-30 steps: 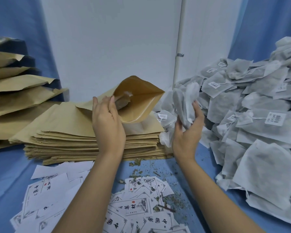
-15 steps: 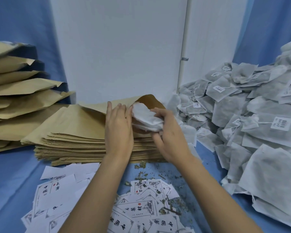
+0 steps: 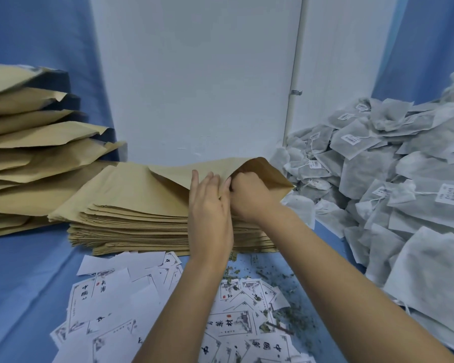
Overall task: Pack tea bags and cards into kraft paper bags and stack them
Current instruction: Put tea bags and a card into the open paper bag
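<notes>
Two hands meet at the mouth of the top kraft bag [image 3: 165,182] on the flat stack [image 3: 131,226]. The left hand [image 3: 210,213] presses straight fingers on its raised flap; the right hand [image 3: 249,197] is curled inside, its hold hidden. Barcode tags [image 3: 452,196] hang from the heaped tea bags [image 3: 372,174] at right. Cards [image 3: 110,305] printed with Chinese characters, 中 among them, lie nearest, bare blue cloth [image 3: 24,284] to their left.

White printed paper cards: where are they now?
In the head view, the white printed cards lie scattered at bottom centre on the blue cloth, before the stack of brown kraft bags.
</notes>
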